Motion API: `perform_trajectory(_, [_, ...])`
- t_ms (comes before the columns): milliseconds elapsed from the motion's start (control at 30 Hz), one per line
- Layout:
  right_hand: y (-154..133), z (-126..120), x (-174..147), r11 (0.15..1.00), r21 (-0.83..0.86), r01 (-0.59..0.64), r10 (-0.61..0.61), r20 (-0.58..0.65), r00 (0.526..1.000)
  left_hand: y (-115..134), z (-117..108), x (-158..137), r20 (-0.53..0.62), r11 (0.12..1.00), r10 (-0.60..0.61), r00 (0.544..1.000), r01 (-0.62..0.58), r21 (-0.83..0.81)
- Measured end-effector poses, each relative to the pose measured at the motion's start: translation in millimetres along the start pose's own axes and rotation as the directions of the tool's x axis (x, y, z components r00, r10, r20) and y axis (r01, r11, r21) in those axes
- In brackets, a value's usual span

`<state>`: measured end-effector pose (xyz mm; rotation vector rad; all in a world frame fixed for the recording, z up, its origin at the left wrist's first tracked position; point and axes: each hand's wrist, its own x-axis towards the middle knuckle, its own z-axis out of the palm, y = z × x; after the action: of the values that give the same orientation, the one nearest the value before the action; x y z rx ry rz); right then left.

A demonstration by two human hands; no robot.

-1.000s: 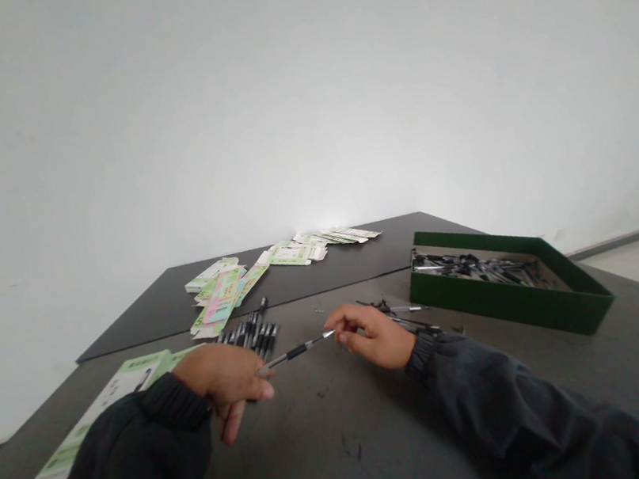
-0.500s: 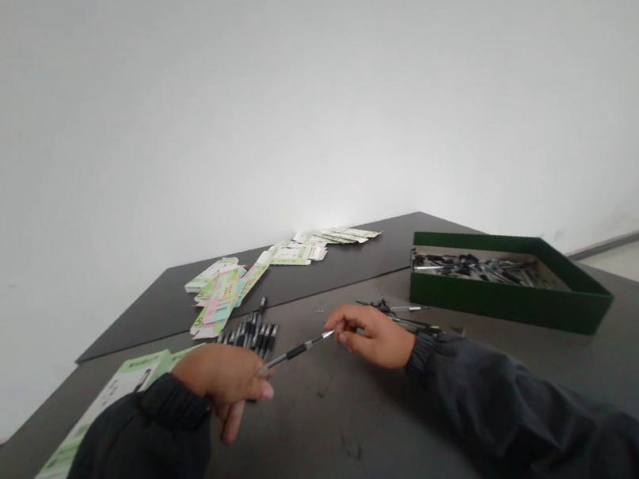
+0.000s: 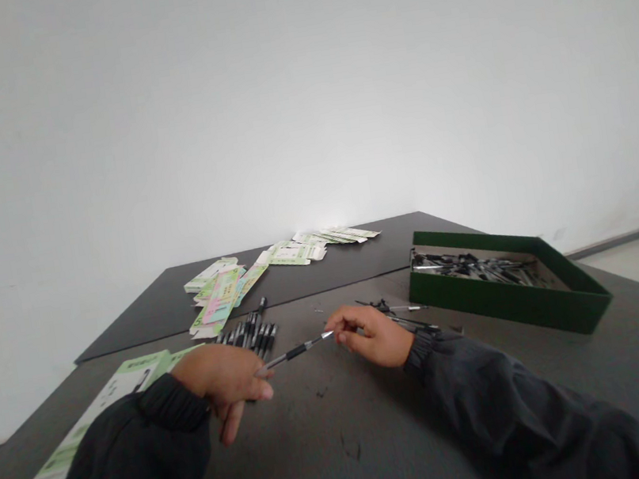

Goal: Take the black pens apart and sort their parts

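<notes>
A gel pen (image 3: 296, 351) with a clear barrel, black grip and silver tip slants up to the right between my hands. Its rear end is closed in my left hand (image 3: 228, 380), between thumb and fingers. At the silver tip, the thumb and forefinger of my right hand (image 3: 370, 334) are pinched together; how much of the tip they cover is hidden. Behind my left hand lies a bunch of capped black pens (image 3: 252, 331), partly covered. Just beyond my right hand are loose pen parts (image 3: 407, 309) on the table.
An open green box (image 3: 502, 302) full of pen parts stands at the right. White and green cartons (image 3: 94, 417) lie at the left. Flattened cartons (image 3: 297, 252) and printed slips (image 3: 223, 294) are spread toward the wall on the dark table (image 3: 304, 458).
</notes>
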<state>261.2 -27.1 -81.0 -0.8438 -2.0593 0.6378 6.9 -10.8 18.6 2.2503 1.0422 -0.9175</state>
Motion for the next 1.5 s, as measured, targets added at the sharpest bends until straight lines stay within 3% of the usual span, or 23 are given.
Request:
perform_trajectory(400, [-3.3, 1.3, -0.6, 0.999, 0.045, 0.025, -0.025, -0.017, 1.0, 1.8, 0.2, 0.7, -0.022, 0.999, -0.015, 1.0, 0.015, 0.029])
perform_trajectory(633, [-4.2, -0.1, 0.8, 0.998, -0.046, 0.037, -0.037, 0.004, 0.999, 2.7, 1.2, -0.3, -0.016, 1.0, -0.019, 1.0, 0.019, 0.02])
perform_trajectory(1033, [-4.8, 1.2, -0.7, 0.999, 0.042, 0.025, -0.024, -0.024, 0.999, -1.5, 1.9, 2.3, -0.033, 1.0, -0.003, 0.999, 0.004, 0.021])
perform_trajectory(1300, [-4.2, -0.8, 1.7, 0.997, -0.075, 0.03, -0.03, 0.002, 1.0, 1.6, 1.0, 0.0, -0.018, 1.0, -0.004, 1.0, 0.004, 0.015])
perform_trajectory(1500, [-4.2, 0.8, -0.1, 1.0, -0.004, 0.014, -0.014, -0.012, 1.0, 2.7, 0.2, -0.4, -0.035, 1.0, -0.011, 0.999, 0.012, 0.025])
